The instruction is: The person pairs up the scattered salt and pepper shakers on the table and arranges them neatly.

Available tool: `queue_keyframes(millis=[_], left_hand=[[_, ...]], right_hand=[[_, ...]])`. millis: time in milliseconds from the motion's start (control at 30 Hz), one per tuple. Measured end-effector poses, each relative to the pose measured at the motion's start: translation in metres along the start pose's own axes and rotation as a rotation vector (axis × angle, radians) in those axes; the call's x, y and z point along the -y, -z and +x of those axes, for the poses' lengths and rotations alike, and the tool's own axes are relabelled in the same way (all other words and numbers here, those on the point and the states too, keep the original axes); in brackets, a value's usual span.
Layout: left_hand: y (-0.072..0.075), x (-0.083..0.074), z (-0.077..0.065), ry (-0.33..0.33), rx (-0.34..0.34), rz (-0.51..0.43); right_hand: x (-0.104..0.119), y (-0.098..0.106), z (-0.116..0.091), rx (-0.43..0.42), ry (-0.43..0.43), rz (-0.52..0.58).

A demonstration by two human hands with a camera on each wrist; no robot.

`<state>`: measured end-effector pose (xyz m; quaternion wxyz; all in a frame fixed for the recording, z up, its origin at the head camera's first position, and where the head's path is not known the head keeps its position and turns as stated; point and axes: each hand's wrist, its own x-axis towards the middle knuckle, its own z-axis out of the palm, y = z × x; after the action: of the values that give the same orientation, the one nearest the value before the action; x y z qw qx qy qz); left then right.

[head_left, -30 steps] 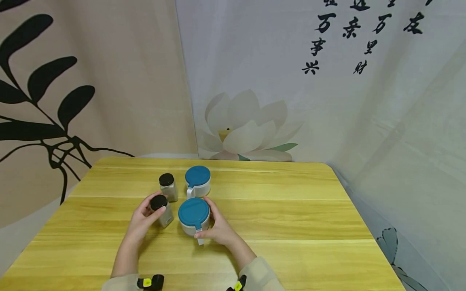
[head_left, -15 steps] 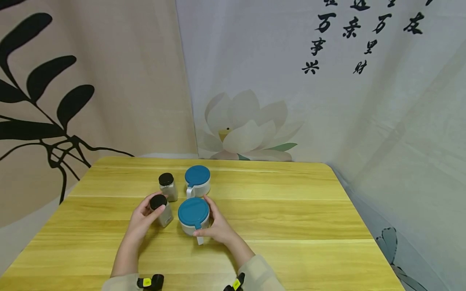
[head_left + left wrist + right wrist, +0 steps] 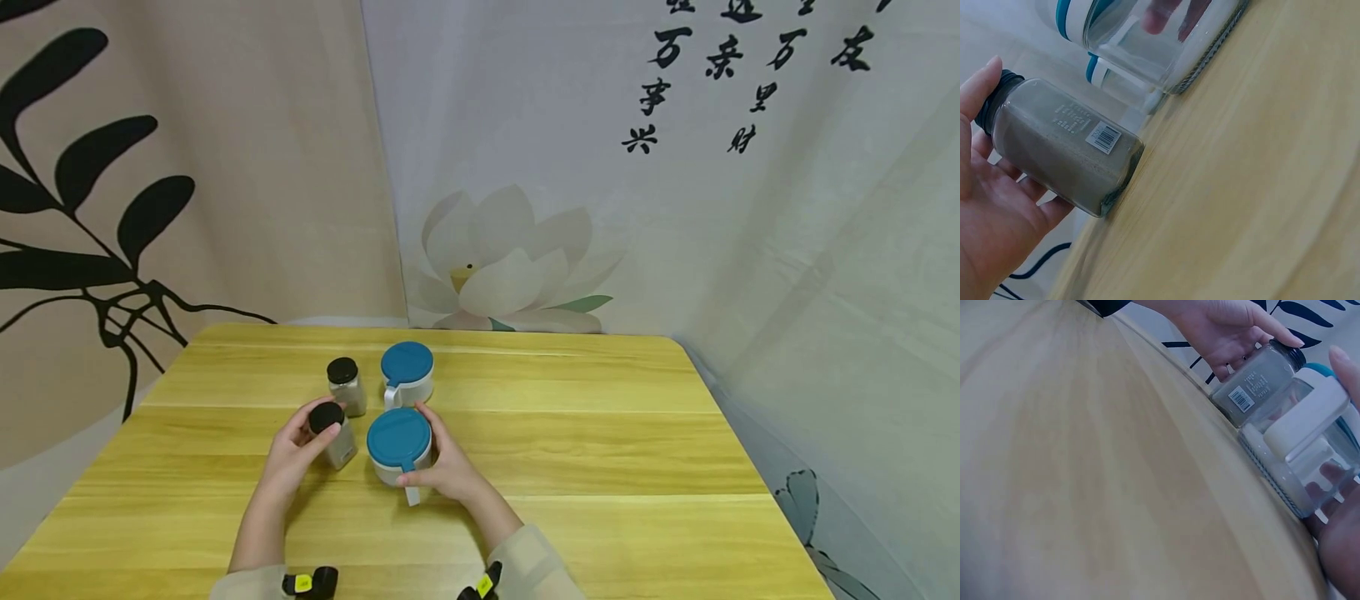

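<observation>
My left hand (image 3: 287, 454) grips a square clear jar with a black lid (image 3: 342, 448), thumb at the lid and fingers behind it. In the left wrist view, grey-brown powder fills most of this jar (image 3: 1054, 150), and a barcode label shows on its side. To its right, my right hand (image 3: 453, 471) holds a glass seasoning pot (image 3: 397, 437) with a blue lid and white handle. Its thumb lies by the handle and its fingers wrap the far side. White contents lie low in this pot (image 3: 1272, 450). Both containers stand upright at the table surface.
Behind the held pair stand a second black-lidded jar (image 3: 347, 393) and a second blue-lidded pot (image 3: 407, 367), its handle toward me. The wooden table (image 3: 600, 450) extends to the right. Printed cloth curtains (image 3: 510, 150) hang beyond its far edge.
My right wrist and thumb have shifted slightly left around the blue-lidded pot. The left hand and all the containers have stayed in place.
</observation>
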<state>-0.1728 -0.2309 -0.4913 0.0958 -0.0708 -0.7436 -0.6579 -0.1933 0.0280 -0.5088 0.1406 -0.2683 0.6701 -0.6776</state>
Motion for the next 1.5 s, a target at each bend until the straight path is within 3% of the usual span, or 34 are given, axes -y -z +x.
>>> queue_keyframes(millis=[367,1500], left_hand=[[0.0,0.0,0.0,0.008,-0.005,0.012],[-0.003,-0.004,-0.002,0.034,-0.015,0.046]], right_hand=[[-0.011,0.0,0.003,-0.012,-0.009,0.012],[-0.005,0.0,-0.007,-0.122,-0.051,-0.042]])
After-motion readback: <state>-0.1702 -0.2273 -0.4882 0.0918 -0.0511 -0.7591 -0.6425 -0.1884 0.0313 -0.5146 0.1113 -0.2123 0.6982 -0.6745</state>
